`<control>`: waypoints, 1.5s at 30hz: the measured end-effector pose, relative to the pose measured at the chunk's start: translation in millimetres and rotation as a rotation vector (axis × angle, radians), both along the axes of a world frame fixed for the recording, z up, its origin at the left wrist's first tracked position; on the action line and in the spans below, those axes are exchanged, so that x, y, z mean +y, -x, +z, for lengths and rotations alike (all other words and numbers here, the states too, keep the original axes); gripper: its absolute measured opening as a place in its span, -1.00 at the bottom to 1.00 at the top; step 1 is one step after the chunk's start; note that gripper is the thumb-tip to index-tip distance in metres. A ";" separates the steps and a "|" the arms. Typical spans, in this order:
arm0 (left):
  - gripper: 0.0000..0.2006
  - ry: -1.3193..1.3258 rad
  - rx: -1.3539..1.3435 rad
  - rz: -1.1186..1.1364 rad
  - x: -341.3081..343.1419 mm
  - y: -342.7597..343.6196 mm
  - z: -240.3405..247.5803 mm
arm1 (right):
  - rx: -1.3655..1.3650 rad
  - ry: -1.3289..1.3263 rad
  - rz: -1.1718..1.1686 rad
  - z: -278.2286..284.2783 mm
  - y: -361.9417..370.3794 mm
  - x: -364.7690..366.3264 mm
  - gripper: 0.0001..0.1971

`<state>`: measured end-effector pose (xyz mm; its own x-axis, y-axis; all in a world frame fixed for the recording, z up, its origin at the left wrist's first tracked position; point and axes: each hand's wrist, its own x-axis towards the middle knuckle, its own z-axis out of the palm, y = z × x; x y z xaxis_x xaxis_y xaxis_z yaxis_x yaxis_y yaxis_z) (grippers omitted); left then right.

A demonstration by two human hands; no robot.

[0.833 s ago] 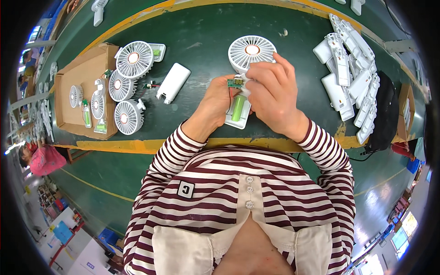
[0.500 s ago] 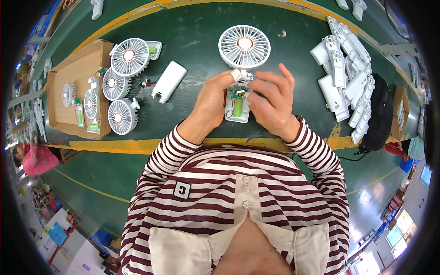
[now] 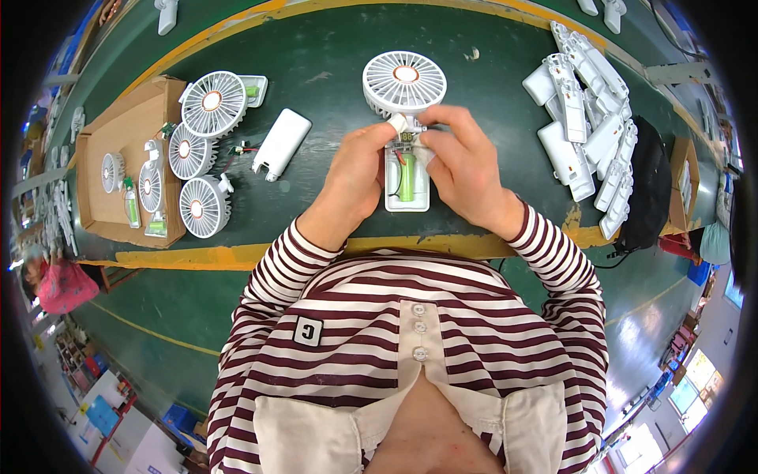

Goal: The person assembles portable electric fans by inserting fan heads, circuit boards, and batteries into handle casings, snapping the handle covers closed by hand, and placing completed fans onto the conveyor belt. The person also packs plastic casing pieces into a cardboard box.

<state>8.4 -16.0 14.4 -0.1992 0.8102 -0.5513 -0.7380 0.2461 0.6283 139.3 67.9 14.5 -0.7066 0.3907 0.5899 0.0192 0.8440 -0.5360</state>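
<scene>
In front of me a white handheld fan [image 3: 405,79] lies face up, its round grille pointing away from me. Its handle half lies open, showing a green battery cell [image 3: 407,178], thin wires and a small circuit board [image 3: 404,139] near the neck. My left hand [image 3: 351,175] is closed on the neck and the handle's left side, a white cover on the thumb tip. From the right, my right hand [image 3: 467,175] is closed over the board end, its fingertips pressed to the neck and housing edge. These fingers partly hide the board.
At left, a cardboard tray [image 3: 93,207] holds fan parts, with several fans [image 3: 212,104] beside it. A white handle cover [image 3: 284,142] lies nearer the middle. White handle shells [image 3: 564,158] are piled at right, beside a black bag [image 3: 649,182] and a cardboard box [image 3: 681,186].
My right hand's raised fingers have come down onto the neck and board. The circuit board, tilted with its green face showing before, now sits lower in the handle. The view has shifted slightly.
</scene>
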 end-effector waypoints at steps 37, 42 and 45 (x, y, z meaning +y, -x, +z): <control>-0.68 -0.085 -0.153 -0.011 1.3 6.4 6.3 | -0.306 0.217 0.166 31.4 4.2 21.9 -0.81; -0.64 -0.105 -0.165 -0.066 0.1 9.2 0.5 | -0.290 0.191 0.192 29.3 7.4 22.7 -0.80; -0.63 -0.104 -0.152 -0.083 0.7 9.5 2.1 | -0.281 0.169 0.207 27.8 7.8 24.3 -0.80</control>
<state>-1.1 -15.3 16.5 -0.0502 0.8745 -0.4824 -0.8061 0.2497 0.5365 131.5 92.2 42.4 -0.9060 0.2976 0.3012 0.0235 0.7456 -0.6660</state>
